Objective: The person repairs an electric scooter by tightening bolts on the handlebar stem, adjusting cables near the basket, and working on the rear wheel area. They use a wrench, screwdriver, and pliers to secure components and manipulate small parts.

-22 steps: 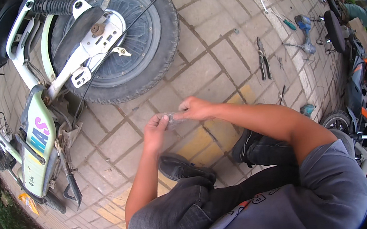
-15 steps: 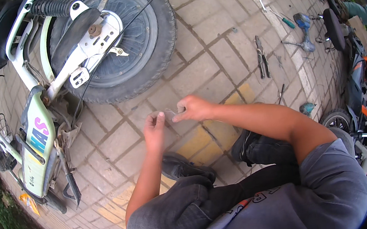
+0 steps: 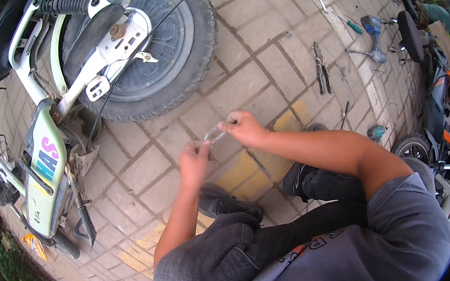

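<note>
A small piece of clear plastic, like a thin bag or wrapper (image 3: pixel 214 134), is stretched between my two hands above the paving. My left hand (image 3: pixel 195 157) pinches its near left end between thumb and fingers. At the other end, my right hand (image 3: pixel 239 127) grips it with closed fingertips. Whether anything lies inside the plastic, I cannot tell. Beyond my hands, a scooter (image 3: pixel 47 175) rests on its side. Its rear wheel (image 3: pixel 191 59) is up front, with a black cable (image 3: pixel 164 22) running across it.
Pliers (image 3: pixel 322 68), a green-handled screwdriver (image 3: pixel 355 26) and a blue power tool (image 3: pixel 374 38) lie on the paving to the right. A teal tool (image 3: pixel 376 132) sits nearer me. Another scooter (image 3: pixel 443 112) stands at the far right. A hedge (image 3: pixel 21 275) borders the left.
My hands have moved slightly, the right one up and to the right. The clear plastic now shows more plainly, drawn out between them.
</note>
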The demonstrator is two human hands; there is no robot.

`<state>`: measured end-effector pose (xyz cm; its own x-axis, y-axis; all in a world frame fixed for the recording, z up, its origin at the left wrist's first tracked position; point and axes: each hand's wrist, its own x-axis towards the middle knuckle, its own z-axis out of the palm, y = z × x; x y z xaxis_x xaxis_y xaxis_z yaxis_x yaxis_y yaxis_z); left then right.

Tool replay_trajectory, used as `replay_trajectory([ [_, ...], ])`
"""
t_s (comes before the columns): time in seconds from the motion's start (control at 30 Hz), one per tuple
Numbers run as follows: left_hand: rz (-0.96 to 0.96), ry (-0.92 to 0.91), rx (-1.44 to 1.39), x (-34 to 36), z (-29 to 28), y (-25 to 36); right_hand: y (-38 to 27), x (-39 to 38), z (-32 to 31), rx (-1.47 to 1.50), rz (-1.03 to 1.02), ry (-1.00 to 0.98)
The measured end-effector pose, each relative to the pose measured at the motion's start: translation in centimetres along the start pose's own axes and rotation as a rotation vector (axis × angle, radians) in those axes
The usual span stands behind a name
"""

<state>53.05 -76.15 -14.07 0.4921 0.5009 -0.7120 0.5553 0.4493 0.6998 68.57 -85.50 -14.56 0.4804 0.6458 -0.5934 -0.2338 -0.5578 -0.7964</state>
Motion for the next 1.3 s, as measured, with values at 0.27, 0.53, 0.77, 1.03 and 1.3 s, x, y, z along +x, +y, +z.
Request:
replay_trajectory([
  [0.27,0.108,-0.129,-0.711,0.4,-0.7,-1.1,0.8,1.0,-0.2,0.199,0.254,0.016],
  [0.53,0.098,-0.331,-1.193,0.2,-2.4,0.2,-1.8,0.3,0.0,0.706,0.426,-0.476],
  [0.77,0.088,-0.122,-1.101,1.9,-2.4,-0.6,-3.7,-0.3,-0.9,0.117,0.043,-0.409],
  [1.03,0.125,-0.226,-1.111,2.7,-2.2,-1.9,-5.1,-0.9,-1.1,0.047,0.057,-0.412],
  [1.3,-0.147,-0.521,-1.364,2.5,-1.4,-2.3,-8.6,-3.1,-0.5,-0.180,-0.017,-0.398],
])
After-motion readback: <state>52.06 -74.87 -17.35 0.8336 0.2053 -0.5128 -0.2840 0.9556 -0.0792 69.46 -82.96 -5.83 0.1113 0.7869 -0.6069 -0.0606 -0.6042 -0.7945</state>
